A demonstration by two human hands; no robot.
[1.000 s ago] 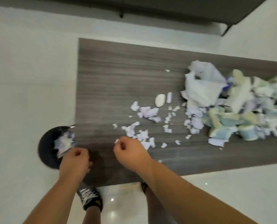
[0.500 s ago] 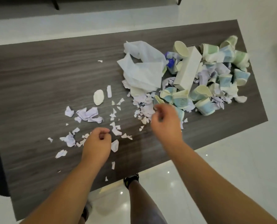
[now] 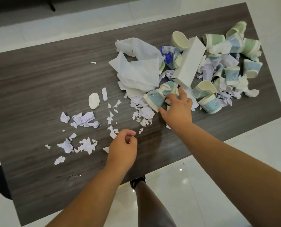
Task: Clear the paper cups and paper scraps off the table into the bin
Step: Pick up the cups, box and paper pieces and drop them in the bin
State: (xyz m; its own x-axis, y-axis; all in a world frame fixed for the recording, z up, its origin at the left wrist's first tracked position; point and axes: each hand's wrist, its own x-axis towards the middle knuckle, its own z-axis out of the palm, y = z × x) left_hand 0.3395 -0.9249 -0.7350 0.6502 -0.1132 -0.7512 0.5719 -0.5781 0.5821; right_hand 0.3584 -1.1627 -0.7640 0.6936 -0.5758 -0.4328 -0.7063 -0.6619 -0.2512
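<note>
Several crushed blue and green paper cups [image 3: 231, 51] lie piled at the table's right end, mixed with lilac paper. My right hand [image 3: 177, 108] rests with fingers spread on one crushed blue cup [image 3: 153, 99], thumb at its lower edge. Torn lilac paper scraps [image 3: 85, 119] are scattered over the middle of the dark wood table [image 3: 38, 76]. My left hand [image 3: 123, 146] hovers over the scraps near the front edge, fingers curled in, nothing visible in it. The black bin [image 3: 0, 184] peeks out on the floor at the table's left corner, mostly hidden.
A crumpled white plastic bag [image 3: 139, 66] and a long white box [image 3: 189, 63] lie in the pile. A cream oval piece [image 3: 94, 100] sits left of them. My legs and shoe [image 3: 138, 181] stand on glossy white floor at the front edge.
Both hands left the bin at the left corner and moved right along the table. My right hand reached into the cup pile and spread its fingers over a blue cup.
</note>
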